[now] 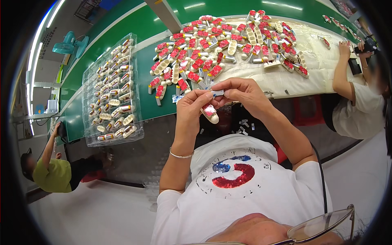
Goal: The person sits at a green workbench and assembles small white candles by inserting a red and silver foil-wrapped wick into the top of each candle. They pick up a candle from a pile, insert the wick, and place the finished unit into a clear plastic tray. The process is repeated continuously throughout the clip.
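My left hand [191, 108] is closed around a white, rounded oblong piece [211, 114] with a red-and-white patch on its face. At its upper end sits a small silver-grey strip [218, 93] with a bit of blue beside it. The thumb and fingers of my right hand [243, 96] pinch close together at that strip. Just beyond both hands lies a heap of similar oblong pieces [197, 64], many with red patches and silver ends. Some of them show a pale side with round cups [232, 47].
A clear plastic tray [136, 138] with rows of these pieces stands at the left on the green table [75, 118]. Cream sheeting [249, 73] lies under part of the heap. Small silver scraps [243, 127] lie below my hands. Other people are at far left and right.
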`<control>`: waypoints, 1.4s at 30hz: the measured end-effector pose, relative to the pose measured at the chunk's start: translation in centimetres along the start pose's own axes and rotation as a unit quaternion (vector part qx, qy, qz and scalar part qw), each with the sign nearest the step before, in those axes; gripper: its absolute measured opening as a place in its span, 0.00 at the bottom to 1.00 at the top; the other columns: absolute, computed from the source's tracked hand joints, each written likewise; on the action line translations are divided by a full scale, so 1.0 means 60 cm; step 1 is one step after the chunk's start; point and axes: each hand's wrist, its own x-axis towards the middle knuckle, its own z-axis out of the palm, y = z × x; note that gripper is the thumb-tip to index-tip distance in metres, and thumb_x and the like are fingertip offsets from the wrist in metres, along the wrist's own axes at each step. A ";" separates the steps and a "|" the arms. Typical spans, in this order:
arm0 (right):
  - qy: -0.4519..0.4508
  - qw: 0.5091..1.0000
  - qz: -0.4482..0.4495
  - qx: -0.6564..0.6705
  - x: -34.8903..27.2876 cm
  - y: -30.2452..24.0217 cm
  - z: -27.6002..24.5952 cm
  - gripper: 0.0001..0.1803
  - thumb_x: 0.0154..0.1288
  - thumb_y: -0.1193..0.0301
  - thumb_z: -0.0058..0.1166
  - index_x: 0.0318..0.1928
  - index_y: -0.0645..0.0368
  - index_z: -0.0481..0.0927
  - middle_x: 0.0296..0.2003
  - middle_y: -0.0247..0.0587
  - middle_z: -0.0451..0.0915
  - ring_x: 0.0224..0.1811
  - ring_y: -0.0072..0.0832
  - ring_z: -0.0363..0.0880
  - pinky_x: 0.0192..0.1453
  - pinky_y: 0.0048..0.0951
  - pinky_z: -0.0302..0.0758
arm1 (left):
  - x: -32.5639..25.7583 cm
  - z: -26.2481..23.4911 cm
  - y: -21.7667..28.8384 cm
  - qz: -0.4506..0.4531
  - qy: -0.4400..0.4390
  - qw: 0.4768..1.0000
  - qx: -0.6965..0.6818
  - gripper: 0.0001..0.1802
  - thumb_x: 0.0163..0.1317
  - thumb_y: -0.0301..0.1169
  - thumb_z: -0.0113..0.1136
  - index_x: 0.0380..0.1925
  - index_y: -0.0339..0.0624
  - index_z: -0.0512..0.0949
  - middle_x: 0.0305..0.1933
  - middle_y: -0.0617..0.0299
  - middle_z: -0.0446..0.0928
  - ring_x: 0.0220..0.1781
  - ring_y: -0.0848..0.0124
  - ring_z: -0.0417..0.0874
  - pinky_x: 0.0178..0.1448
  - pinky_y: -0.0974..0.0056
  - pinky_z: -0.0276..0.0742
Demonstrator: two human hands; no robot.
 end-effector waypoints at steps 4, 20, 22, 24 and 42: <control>0.004 1.000 0.011 0.011 0.002 0.003 0.000 0.16 0.65 0.80 0.46 0.51 0.70 0.78 0.37 0.44 0.83 0.37 0.23 0.84 0.49 0.24 0.81 | 0.001 -0.002 -0.004 0.003 0.008 1.000 0.008 0.08 0.62 0.28 0.62 0.36 0.33 0.80 0.29 0.56 0.83 0.29 0.73 0.85 0.36 0.71 0.80; 0.051 0.869 -0.263 -0.415 0.007 -0.004 0.001 0.09 0.58 0.79 0.56 0.40 0.60 0.82 0.34 0.39 0.82 0.38 0.33 0.83 0.43 0.31 0.78 | 0.026 -0.013 0.008 0.001 -0.016 0.997 0.076 0.07 0.62 0.27 0.61 0.34 0.32 0.79 0.27 0.57 0.82 0.28 0.72 0.84 0.35 0.71 0.79; 0.037 0.826 -0.290 -0.482 0.007 -0.009 -0.003 0.07 0.57 0.78 0.58 0.37 0.59 0.81 0.34 0.38 0.82 0.37 0.37 0.82 0.42 0.32 0.77 | 0.030 -0.021 0.007 -0.017 -0.029 0.998 0.060 0.07 0.62 0.28 0.62 0.34 0.32 0.80 0.28 0.57 0.82 0.28 0.74 0.83 0.35 0.72 0.78; 0.014 0.796 -0.290 -0.531 0.008 -0.013 -0.010 0.05 0.57 0.76 0.59 0.36 0.59 0.80 0.34 0.37 0.82 0.36 0.39 0.81 0.41 0.31 0.77 | 0.030 -0.024 0.005 -0.034 -0.044 0.997 0.059 0.08 0.62 0.28 0.63 0.34 0.32 0.81 0.28 0.57 0.82 0.28 0.74 0.83 0.34 0.73 0.78; 0.023 0.944 -0.181 -0.274 -0.015 -0.017 -0.003 0.13 0.57 0.77 0.63 0.44 0.59 0.82 0.40 0.39 0.81 0.43 0.27 0.80 0.48 0.29 0.76 | 0.012 -0.012 -0.003 -0.108 -0.091 0.983 -0.118 0.07 0.66 0.30 0.58 0.39 0.37 0.78 0.30 0.58 0.81 0.30 0.69 0.85 0.35 0.68 0.82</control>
